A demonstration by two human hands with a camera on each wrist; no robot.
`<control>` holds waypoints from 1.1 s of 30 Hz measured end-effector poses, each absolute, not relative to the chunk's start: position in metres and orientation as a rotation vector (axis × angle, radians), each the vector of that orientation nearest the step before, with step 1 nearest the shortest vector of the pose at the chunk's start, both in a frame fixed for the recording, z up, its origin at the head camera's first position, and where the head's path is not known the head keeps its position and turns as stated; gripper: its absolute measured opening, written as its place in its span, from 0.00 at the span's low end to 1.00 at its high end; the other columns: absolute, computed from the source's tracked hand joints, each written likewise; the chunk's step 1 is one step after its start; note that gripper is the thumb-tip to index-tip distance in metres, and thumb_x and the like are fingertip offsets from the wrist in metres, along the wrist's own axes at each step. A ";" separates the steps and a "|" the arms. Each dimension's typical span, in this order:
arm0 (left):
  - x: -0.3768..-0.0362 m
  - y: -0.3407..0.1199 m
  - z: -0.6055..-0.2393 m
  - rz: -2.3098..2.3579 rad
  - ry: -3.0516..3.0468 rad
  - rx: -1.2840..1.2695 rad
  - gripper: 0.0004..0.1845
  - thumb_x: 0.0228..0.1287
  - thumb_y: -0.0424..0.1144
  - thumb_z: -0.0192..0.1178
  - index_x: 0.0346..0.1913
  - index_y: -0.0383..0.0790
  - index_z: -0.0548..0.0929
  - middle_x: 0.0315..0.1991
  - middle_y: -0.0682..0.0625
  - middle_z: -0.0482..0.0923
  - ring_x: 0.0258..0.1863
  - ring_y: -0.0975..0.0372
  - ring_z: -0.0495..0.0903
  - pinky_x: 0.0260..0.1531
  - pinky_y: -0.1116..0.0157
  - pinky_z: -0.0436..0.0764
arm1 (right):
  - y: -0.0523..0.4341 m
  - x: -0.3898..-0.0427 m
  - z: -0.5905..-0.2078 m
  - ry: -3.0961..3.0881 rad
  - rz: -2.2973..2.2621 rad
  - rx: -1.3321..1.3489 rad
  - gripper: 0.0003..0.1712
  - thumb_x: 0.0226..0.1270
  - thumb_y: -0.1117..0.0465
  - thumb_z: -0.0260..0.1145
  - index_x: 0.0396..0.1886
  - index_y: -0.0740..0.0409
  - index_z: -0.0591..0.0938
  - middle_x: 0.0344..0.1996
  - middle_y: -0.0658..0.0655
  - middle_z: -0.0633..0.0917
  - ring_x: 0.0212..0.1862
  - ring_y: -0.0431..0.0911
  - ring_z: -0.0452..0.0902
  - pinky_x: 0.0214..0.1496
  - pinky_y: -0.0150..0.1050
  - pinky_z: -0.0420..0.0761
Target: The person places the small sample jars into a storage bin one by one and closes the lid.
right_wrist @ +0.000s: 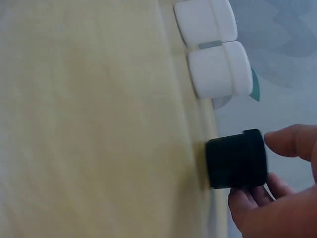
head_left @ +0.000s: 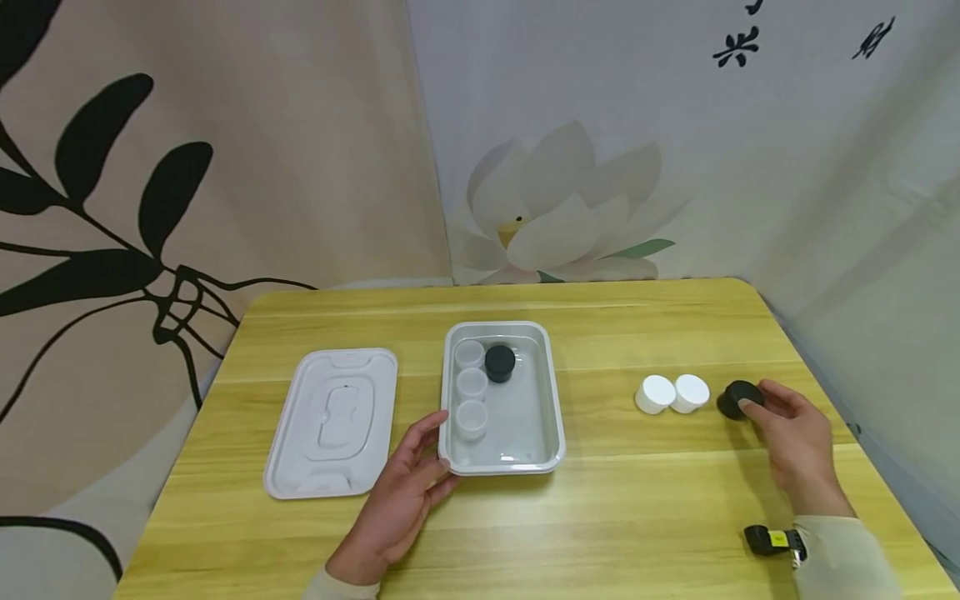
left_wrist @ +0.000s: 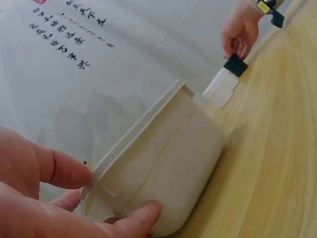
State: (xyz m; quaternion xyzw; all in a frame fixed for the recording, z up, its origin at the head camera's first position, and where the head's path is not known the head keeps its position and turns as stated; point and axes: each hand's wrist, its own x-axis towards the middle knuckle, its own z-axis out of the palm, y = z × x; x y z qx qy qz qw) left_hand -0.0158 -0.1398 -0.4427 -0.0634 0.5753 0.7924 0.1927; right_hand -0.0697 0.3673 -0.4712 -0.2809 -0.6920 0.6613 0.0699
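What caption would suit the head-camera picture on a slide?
Left hand steadies a white tray of small jars while right hand grips a black jar.

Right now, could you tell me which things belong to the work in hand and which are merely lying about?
In hand: black jar at the right hand; white tray steadied by the left hand; jars in the tray.
Lying about: tray lid; two white jars.

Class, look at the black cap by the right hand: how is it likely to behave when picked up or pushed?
The black cap is small and short, so it is probably light and easy to lift in the right hand's fingers. Sitting flat on the table, it looks unlikely to tip. It appears round, so on its side it might roll. It looks like smooth, stiff plastic, perhaps a little slippery.
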 end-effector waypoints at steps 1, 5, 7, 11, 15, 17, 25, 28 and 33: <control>-0.016 -0.140 -0.443 2.224 1.614 -0.178 0.32 0.80 0.27 0.49 0.81 0.47 0.60 0.80 0.42 0.57 0.76 0.47 0.65 0.62 0.59 0.81 | 0.367 -0.070 -0.473 -2.078 2.003 -0.851 0.29 0.69 0.65 0.75 0.67 0.48 0.78 0.47 0.36 0.78 0.49 0.29 0.74 0.43 0.17 0.80; -0.016 -0.139 -0.442 2.221 1.617 -0.178 0.32 0.80 0.27 0.50 0.81 0.47 0.60 0.79 0.42 0.57 0.75 0.48 0.67 0.62 0.58 0.81 | 0.366 -0.069 -0.477 -2.154 2.018 -0.852 0.44 0.72 0.60 0.74 0.82 0.56 0.65 0.51 0.37 0.73 0.51 0.28 0.70 0.46 0.15 0.78; -0.016 -0.139 -0.442 2.218 1.621 -0.179 0.32 0.79 0.27 0.50 0.81 0.47 0.61 0.79 0.41 0.57 0.74 0.48 0.68 0.62 0.58 0.81 | 0.366 -0.068 -0.478 -2.207 2.006 -0.838 0.48 0.73 0.58 0.73 0.84 0.60 0.59 0.52 0.36 0.72 0.51 0.27 0.69 0.47 0.15 0.77; -0.017 -0.138 -0.442 2.218 1.624 -0.191 0.32 0.79 0.27 0.50 0.81 0.48 0.62 0.78 0.41 0.58 0.72 0.49 0.70 0.62 0.57 0.81 | 0.366 -0.068 -0.480 -2.230 2.004 -0.798 0.46 0.72 0.57 0.73 0.82 0.62 0.62 0.50 0.36 0.74 0.50 0.26 0.72 0.48 0.15 0.78; -0.017 -0.138 -0.442 2.223 1.620 -0.202 0.32 0.79 0.26 0.50 0.80 0.48 0.62 0.78 0.40 0.58 0.71 0.49 0.70 0.62 0.57 0.81 | 0.367 -0.069 -0.480 -2.257 1.944 -0.785 0.45 0.71 0.54 0.74 0.80 0.66 0.65 0.45 0.34 0.77 0.47 0.26 0.74 0.45 0.16 0.79; -0.017 -0.138 -0.442 2.223 1.621 -0.203 0.32 0.78 0.26 0.50 0.80 0.47 0.62 0.78 0.40 0.58 0.71 0.49 0.71 0.62 0.57 0.81 | 0.369 -0.069 -0.478 -2.284 1.918 -0.782 0.48 0.72 0.51 0.73 0.81 0.68 0.62 0.44 0.34 0.77 0.46 0.25 0.74 0.44 0.16 0.79; -0.017 -0.139 -0.441 2.199 1.637 -0.202 0.32 0.78 0.26 0.50 0.80 0.48 0.61 0.79 0.41 0.57 0.71 0.50 0.71 0.62 0.57 0.80 | 0.372 -0.079 -0.457 -2.083 2.123 -0.616 0.45 0.73 0.53 0.72 0.80 0.65 0.62 0.47 0.40 0.78 0.44 0.26 0.82 0.46 0.21 0.83; -0.017 -0.139 -0.441 2.191 1.643 -0.202 0.32 0.78 0.27 0.50 0.80 0.48 0.61 0.79 0.41 0.57 0.70 0.50 0.71 0.61 0.58 0.80 | 0.367 -0.086 -0.445 -2.038 2.139 -0.538 0.34 0.73 0.55 0.72 0.72 0.61 0.70 0.47 0.41 0.79 0.43 0.28 0.85 0.47 0.22 0.84; -0.018 -0.140 -0.441 2.187 1.650 -0.204 0.32 0.79 0.27 0.50 0.81 0.47 0.61 0.78 0.41 0.58 0.69 0.50 0.72 0.60 0.59 0.81 | 0.345 -0.099 -0.424 -2.014 2.159 -0.408 0.23 0.73 0.58 0.72 0.63 0.56 0.76 0.47 0.42 0.82 0.45 0.30 0.86 0.48 0.23 0.84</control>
